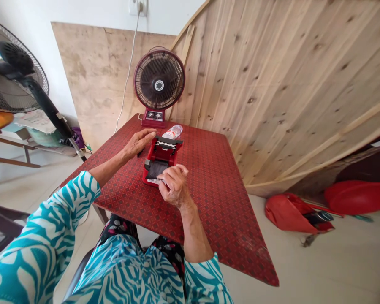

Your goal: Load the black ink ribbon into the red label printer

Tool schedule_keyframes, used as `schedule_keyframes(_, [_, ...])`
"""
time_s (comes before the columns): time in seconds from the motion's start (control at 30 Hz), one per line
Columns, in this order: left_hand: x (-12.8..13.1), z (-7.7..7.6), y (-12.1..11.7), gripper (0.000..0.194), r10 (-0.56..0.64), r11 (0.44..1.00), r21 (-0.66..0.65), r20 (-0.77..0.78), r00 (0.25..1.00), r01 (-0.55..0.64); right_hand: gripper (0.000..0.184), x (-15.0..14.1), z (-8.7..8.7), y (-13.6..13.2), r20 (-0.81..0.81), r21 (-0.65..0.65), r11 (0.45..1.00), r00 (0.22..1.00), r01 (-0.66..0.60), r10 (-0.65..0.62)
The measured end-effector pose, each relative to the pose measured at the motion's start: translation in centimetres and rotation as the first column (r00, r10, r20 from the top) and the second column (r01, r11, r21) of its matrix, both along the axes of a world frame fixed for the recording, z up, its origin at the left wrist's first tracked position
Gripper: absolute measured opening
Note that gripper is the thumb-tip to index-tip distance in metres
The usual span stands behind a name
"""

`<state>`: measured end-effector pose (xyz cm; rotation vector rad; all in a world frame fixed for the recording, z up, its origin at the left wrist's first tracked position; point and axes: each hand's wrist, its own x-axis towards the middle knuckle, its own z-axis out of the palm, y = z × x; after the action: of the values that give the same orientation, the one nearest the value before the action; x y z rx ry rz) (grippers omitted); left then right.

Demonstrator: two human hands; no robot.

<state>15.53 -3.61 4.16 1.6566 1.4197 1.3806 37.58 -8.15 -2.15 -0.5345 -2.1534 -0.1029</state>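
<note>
A small red machine (145, 175), which looks like a label printer, stands on the table with its black-edged lid (167, 140) raised. Inside it lies a wide black ribbon (156, 169), with a pale strip showing under its near edge. My left hand (139, 142) has its fingers stretched out, their tips at the left end of the lid. At the near right corner of the ribbon, my right hand (174, 182) is closed in a pinch on its edge. That hand hides the machine's front right part.
The table (215, 198) has a red patterned top. Behind the machine lie a clear plastic bottle (173, 132) and a dark red table fan (159, 86). A standing fan (11, 63) is at the left, wooden boards (272, 84) lean behind, and a red bag (288, 213) is on the floor.
</note>
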Motion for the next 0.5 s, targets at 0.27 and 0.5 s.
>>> schedule_keyframes(0.27, [-0.7, -3.1, -0.8, 0.060, -0.039, 0.998, 0.043, -0.015, 0.999, 0.039, 0.013, 0.2, 0.4, -0.3, 0.035, 0.001, 1.000, 0.999, -0.001, 0.001])
schedule_keyframes(0.5, [-1.0, -4.9, -1.6, 0.050, -0.068, 0.989, 0.115, -0.220, 0.973, 0.095, 0.016, 0.5, 0.7, -0.4, 0.013, -0.097, 0.995, 1.000, -0.025, 0.026])
